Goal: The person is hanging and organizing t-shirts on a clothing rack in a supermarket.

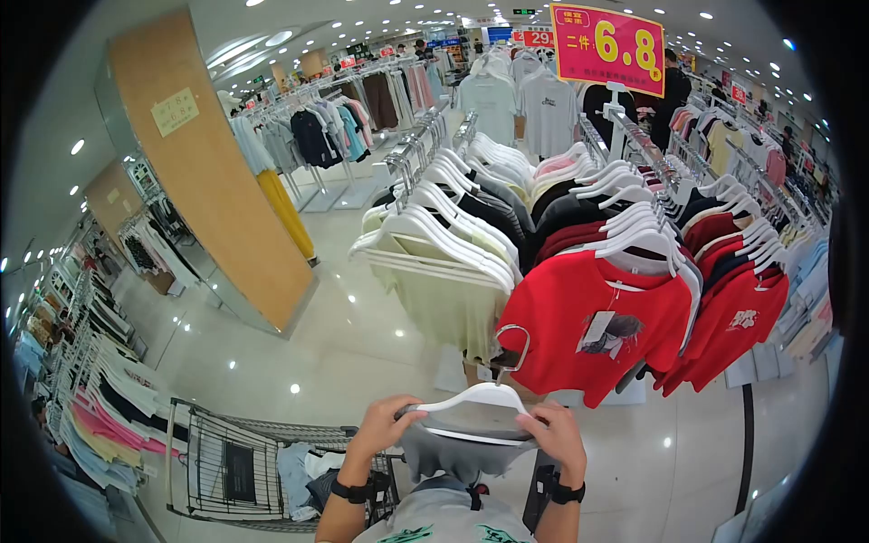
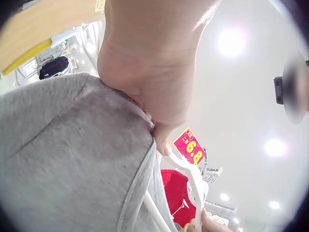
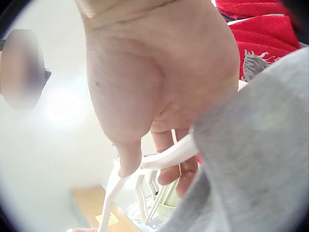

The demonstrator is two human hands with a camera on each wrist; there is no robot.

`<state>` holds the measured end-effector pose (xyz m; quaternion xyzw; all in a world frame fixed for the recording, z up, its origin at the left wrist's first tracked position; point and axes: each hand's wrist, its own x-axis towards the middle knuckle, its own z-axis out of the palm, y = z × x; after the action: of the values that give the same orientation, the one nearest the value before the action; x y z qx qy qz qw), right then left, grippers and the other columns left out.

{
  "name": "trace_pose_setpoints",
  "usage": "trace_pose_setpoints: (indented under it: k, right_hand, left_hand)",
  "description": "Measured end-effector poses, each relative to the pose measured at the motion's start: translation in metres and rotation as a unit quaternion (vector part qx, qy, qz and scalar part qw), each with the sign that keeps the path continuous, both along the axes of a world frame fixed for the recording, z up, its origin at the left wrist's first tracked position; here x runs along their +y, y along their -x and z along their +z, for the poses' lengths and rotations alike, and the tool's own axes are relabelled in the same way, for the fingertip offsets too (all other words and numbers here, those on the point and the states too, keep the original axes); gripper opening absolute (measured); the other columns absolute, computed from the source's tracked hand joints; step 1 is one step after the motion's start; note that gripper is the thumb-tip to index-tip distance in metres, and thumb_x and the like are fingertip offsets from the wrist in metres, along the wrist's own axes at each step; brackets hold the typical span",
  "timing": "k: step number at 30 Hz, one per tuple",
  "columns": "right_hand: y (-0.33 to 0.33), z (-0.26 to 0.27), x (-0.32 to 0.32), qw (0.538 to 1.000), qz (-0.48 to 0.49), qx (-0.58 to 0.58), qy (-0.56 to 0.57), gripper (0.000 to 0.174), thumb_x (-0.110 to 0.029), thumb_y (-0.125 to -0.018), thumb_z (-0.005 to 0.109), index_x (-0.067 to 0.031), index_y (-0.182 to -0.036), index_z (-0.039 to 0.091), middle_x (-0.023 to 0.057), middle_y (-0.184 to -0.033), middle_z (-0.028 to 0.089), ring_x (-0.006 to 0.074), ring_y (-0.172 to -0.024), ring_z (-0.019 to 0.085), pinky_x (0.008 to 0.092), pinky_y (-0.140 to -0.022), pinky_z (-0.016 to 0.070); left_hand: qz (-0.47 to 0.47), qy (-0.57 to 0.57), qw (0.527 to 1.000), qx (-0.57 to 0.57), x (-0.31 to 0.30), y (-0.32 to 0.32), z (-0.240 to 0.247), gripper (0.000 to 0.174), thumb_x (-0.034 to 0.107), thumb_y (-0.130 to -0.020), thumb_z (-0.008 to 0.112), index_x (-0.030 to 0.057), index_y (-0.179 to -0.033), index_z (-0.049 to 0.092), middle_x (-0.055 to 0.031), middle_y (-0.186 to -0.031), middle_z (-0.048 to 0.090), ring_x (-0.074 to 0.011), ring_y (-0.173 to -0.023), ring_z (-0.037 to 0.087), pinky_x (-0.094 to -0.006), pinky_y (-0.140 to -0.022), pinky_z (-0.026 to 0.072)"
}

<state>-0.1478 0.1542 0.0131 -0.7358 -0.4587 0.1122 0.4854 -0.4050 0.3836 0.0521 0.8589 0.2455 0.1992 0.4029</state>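
Observation:
In the head view a white clothes hanger carries a grey shirt, held in front of the body with its metal hook upward. My left hand grips the hanger's left arm at the shoulder of the shirt. On the opposite arm my right hand has its grip. The left wrist view shows the thumb along the white hanger, while the grey cloth hides the other fingers. Thumb and fingertips lie around the hanger in the right wrist view, with the shirt hanging beside them.
Directly ahead stands a rack with red shirts and pale green garments on white hangers. A shopping cart with clothes inside is at lower left. Behind it rises a wooden pillar. A price sign tops the rack.

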Motion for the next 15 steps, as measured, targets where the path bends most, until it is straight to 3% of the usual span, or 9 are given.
trace_pose_setpoints:
  k: [1,2,4,5,8,15]
  right_hand:
    - [-0.002,0.000,0.002,0.995,0.034,-0.096,-0.017,0.037,-0.035,-0.084,0.082,0.0004,-0.085,0.073,0.0142,-0.065,0.064,0.0251,-0.055,0.056,0.0340,-0.055,0.0433]
    - [0.001,0.001,0.005,0.995,0.034,-0.096,-0.014,0.037,-0.035,-0.084,0.082,0.0004,-0.085,0.073,0.0142,-0.065,0.064,0.0251,-0.055,0.056,0.0340,-0.055,0.0433]
    - [0.015,0.008,0.018,0.999,0.017,0.029,-0.039,0.040,-0.036,-0.085,0.082,0.0027,-0.086,0.071,0.0157,-0.066,0.064,0.0257,-0.056,0.058,0.0337,-0.055,0.0436]
    - [0.022,0.010,0.022,0.999,0.019,0.030,-0.036,0.040,-0.036,-0.085,0.082,0.0027,-0.086,0.071,0.0157,-0.066,0.064,0.0257,-0.056,0.058,0.0337,-0.055,0.0436]
    - [0.037,0.016,0.030,0.981,-0.046,0.184,-0.029,0.044,-0.037,-0.084,0.084,0.0046,-0.084,0.070,0.0089,-0.060,0.059,0.0131,-0.056,0.052,0.0317,-0.053,0.0412]
    - [0.044,0.025,0.026,0.983,-0.097,0.153,-0.033,0.044,-0.036,-0.085,0.083,0.0047,-0.077,0.069,0.0067,-0.057,0.056,0.0114,-0.054,0.049,0.0309,-0.052,0.0404]
  left_hand:
    - [0.012,0.002,1.000,0.002,-0.002,0.001,0.001,0.022,0.021,-0.091,0.077,0.0037,-0.105,0.074,-0.0123,-0.089,0.073,-0.0234,-0.071,0.066,-0.0325,-0.067,0.0518]
    - [0.012,0.005,1.000,0.002,-0.005,0.001,0.001,0.022,0.021,-0.091,0.077,0.0037,-0.105,0.074,-0.0123,-0.089,0.073,-0.0234,-0.071,0.066,-0.0325,-0.067,0.0518]
    - [-0.006,-0.032,0.999,-0.009,-0.011,0.000,0.001,0.022,0.020,-0.090,0.078,0.0035,-0.104,0.074,-0.0123,-0.089,0.073,-0.0246,-0.070,0.065,-0.0328,-0.066,0.0520]
    - [-0.003,-0.029,1.000,-0.008,-0.015,0.000,0.003,0.022,0.020,-0.090,0.078,0.0035,-0.104,0.074,-0.0123,-0.089,0.073,-0.0246,-0.070,0.065,-0.0328,-0.066,0.0520]
    - [-0.031,-0.055,0.997,-0.033,-0.022,0.001,0.013,0.021,0.020,-0.091,0.078,0.0033,-0.103,0.075,-0.0124,-0.089,0.073,-0.0248,-0.069,0.065,-0.0332,-0.065,0.0521]
    - [-0.084,-0.015,0.996,-0.025,-0.014,0.003,0.007,0.019,0.019,-0.092,0.076,0.0061,-0.106,0.078,-0.0120,-0.084,0.071,-0.0233,-0.066,0.061,-0.0339,-0.062,0.0488]
